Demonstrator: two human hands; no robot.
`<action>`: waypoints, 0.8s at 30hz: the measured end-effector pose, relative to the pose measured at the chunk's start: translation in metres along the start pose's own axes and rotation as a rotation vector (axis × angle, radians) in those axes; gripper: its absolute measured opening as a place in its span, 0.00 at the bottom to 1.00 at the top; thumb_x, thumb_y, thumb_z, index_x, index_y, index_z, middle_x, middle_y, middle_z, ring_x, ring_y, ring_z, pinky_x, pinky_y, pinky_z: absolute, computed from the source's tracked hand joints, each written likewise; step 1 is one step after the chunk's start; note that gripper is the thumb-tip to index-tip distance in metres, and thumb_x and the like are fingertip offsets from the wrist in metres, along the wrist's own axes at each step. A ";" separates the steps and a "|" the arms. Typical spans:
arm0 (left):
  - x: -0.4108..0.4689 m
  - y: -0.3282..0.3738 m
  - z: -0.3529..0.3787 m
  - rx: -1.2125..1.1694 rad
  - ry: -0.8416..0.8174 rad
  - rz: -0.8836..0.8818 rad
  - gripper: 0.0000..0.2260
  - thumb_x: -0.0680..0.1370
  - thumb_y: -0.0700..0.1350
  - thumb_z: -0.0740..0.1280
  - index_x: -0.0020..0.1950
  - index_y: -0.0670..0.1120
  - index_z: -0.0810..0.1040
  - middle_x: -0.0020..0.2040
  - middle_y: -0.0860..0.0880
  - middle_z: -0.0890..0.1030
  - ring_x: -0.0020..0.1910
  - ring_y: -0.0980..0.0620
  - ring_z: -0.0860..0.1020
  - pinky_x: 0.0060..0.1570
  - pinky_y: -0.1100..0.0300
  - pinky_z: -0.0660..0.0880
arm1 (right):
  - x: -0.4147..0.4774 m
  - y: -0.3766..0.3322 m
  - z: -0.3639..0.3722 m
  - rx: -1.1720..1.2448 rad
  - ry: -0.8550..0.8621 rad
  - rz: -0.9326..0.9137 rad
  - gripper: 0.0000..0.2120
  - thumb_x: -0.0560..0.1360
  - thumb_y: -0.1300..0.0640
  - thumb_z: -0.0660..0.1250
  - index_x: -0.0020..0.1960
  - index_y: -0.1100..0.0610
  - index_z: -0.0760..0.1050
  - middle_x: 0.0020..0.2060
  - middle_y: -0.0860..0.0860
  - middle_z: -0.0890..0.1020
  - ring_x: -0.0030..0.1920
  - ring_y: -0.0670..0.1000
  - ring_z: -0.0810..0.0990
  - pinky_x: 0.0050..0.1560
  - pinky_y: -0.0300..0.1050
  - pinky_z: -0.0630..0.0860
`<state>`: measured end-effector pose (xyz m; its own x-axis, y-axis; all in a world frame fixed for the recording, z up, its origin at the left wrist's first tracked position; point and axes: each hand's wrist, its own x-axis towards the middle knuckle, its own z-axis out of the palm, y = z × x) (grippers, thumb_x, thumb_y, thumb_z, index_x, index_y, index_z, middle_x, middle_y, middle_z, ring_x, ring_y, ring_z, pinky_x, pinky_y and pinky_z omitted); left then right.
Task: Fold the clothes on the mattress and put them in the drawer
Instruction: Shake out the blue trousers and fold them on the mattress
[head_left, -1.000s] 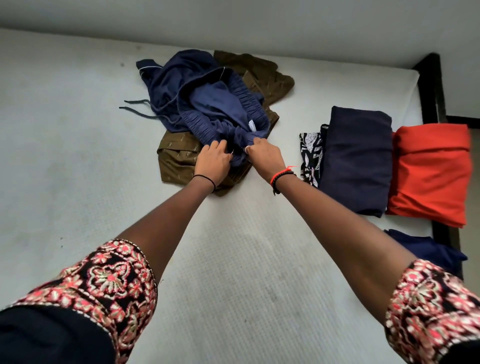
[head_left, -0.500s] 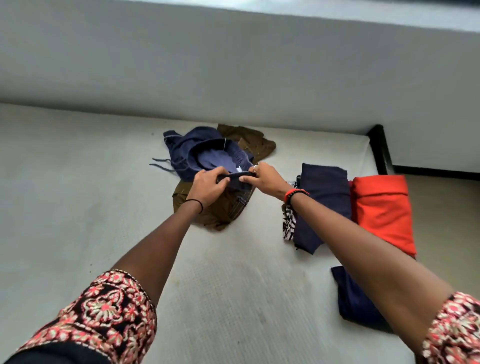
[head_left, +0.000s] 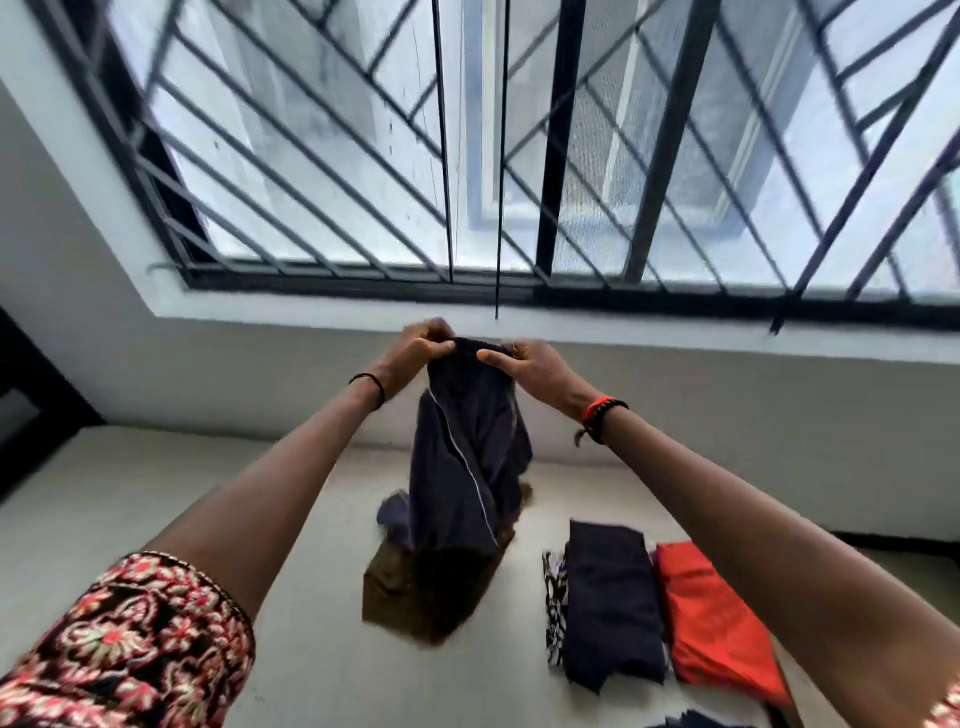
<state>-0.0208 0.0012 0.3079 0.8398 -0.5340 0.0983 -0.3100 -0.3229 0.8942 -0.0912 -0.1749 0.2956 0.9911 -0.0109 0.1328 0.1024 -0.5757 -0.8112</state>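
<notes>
A person is reaching both bare arms forward, toward 12 o'clock, above a pale mattress (head_left: 156, 519). The left hand (head_left: 415, 345) and the right hand (head_left: 535, 369) are holding a dark navy garment (head_left: 467, 467) up by its top edge. The hands are close together in front of the grey wall, just below a barred window (head_left: 519, 156). Each grip is closed tight, with fingers and thumb curling over the bunched top edge and pinching it. The garment is hanging from the hands in loose folds, with a thin pale line of piping running down it. Its lower end is blurred, so it cannot be told whether it is touching the cloth beneath.

Under it, near the middle of the mattress, an olive-brown garment (head_left: 415, 597) is lying crumpled. At 4 o'clock, three folded pieces are lying side by side and touching. They are a black-and-white patterned piece (head_left: 555, 597), a folded navy piece (head_left: 610, 597) and an orange-red piece (head_left: 711, 613), which is farthest toward 3 o'clock. At 5 o'clock, more navy cloth (head_left: 685, 721) is showing at the bottom edge. A thin black band (head_left: 371, 387) is circling the left wrist, and orange and black bands (head_left: 600, 415) are circling the right wrist. A red floral sleeve (head_left: 130, 649) is covering the left upper arm.
</notes>
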 end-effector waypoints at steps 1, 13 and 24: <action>0.003 0.023 -0.009 -0.022 -0.018 0.028 0.08 0.74 0.36 0.65 0.37 0.46 0.71 0.34 0.50 0.70 0.29 0.64 0.68 0.33 0.69 0.64 | 0.001 -0.016 -0.016 -0.003 0.018 -0.021 0.19 0.77 0.52 0.66 0.30 0.53 0.65 0.26 0.46 0.66 0.29 0.45 0.62 0.30 0.41 0.58; -0.010 0.282 -0.058 -0.285 -0.147 0.382 0.07 0.76 0.34 0.60 0.39 0.42 0.70 0.31 0.53 0.75 0.30 0.60 0.73 0.32 0.69 0.69 | -0.054 -0.159 -0.175 0.312 0.080 -0.212 0.14 0.74 0.50 0.69 0.49 0.61 0.78 0.43 0.54 0.82 0.44 0.49 0.80 0.47 0.46 0.75; -0.016 0.366 -0.084 -0.534 -0.054 0.475 0.07 0.74 0.36 0.55 0.38 0.42 0.70 0.32 0.49 0.74 0.31 0.54 0.73 0.35 0.62 0.71 | -0.144 -0.073 -0.205 0.194 -0.115 -0.014 0.03 0.74 0.59 0.70 0.41 0.57 0.80 0.36 0.49 0.81 0.37 0.46 0.78 0.37 0.39 0.73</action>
<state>-0.1103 -0.0423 0.6707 0.6406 -0.5641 0.5209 -0.3647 0.3735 0.8530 -0.2586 -0.2985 0.4523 0.9915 0.0961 0.0880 0.1198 -0.4070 -0.9055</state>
